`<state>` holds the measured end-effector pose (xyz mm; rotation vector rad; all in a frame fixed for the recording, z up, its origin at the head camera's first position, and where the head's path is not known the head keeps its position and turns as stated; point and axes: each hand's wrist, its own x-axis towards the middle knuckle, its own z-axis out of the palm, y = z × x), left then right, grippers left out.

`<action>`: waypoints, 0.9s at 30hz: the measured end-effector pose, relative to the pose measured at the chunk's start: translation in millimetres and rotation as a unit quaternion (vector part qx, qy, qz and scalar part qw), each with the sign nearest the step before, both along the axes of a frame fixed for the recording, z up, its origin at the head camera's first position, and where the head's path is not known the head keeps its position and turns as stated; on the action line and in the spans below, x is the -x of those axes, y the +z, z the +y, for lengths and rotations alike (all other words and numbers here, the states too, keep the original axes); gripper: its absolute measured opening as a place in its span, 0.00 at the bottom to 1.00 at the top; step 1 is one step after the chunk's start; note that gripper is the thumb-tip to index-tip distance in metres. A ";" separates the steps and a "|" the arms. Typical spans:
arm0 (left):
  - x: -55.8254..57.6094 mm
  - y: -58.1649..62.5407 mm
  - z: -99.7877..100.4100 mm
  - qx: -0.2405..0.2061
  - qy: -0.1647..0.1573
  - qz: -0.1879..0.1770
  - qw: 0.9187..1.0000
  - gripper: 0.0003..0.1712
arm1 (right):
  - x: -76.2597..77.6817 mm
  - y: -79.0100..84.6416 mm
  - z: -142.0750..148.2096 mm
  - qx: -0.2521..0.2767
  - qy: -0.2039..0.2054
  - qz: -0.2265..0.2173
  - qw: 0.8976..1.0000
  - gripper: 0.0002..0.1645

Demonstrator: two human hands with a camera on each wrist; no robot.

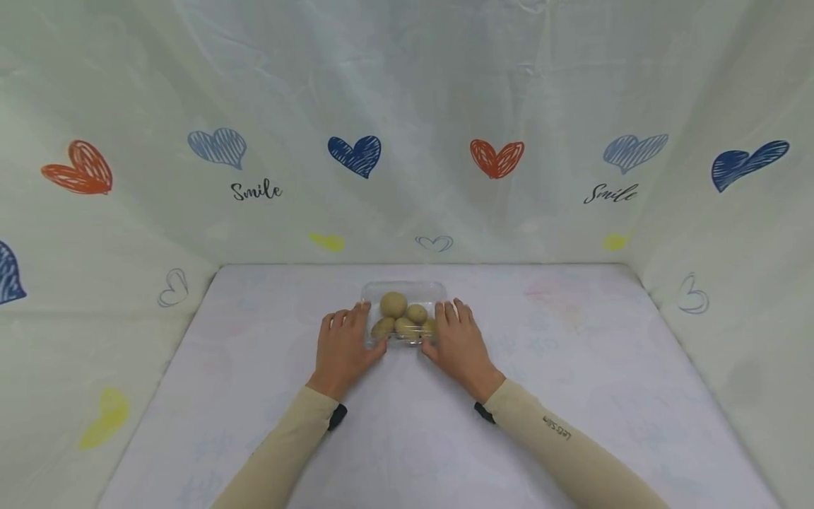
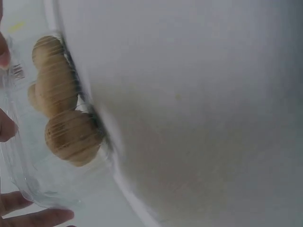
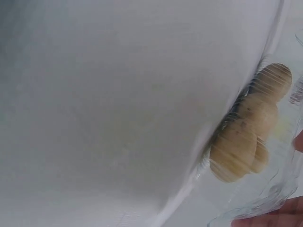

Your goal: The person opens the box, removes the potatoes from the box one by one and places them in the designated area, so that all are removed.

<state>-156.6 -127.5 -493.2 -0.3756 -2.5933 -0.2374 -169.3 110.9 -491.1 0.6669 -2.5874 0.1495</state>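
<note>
In the head view, a red heart [image 1: 79, 170] is showing between 9 and 10 o'clock on the wall [image 1: 407, 92]. The left sleeve [image 1: 280, 452] is lying at 7 o'clock, ending near a black band [image 1: 338, 417]. The left hand [image 1: 343, 351] is gripping the clear box [image 1: 405, 287] at its 8 o'clock side, the thumb pressing near the front corner.

The box is sitting at 12 o'clock from the middle of the table [image 1: 407, 452]; whether it is touching the table I cannot tell. Inside, a big potato [image 1: 393, 305] is lying toward 11 o'clock, a small potato [image 1: 416, 313] toward 2, and others are lining the 6 o'clock side.

The right hand [image 1: 463, 346], standing apart from the left, is gripping the box at 4 o'clock. Beyond it, the right sleeve [image 1: 566, 445] is bearing dark lettering, and a blue heart [image 1: 747, 164] is showing between 2 and 3 o'clock.
</note>
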 end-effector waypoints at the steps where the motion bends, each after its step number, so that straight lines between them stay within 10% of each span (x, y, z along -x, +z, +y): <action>1: 0.4 0.8 -0.1 0.016 0.000 0.008 1.000 0.41 | -0.1 1.0 -0.6 -0.007 -0.002 0.000 1.000 0.39; 27: 9.5 3.4 0.6 0.169 -0.040 0.146 0.974 0.31 | 1.2 3.5 -0.7 -0.121 0.015 0.046 0.991 0.32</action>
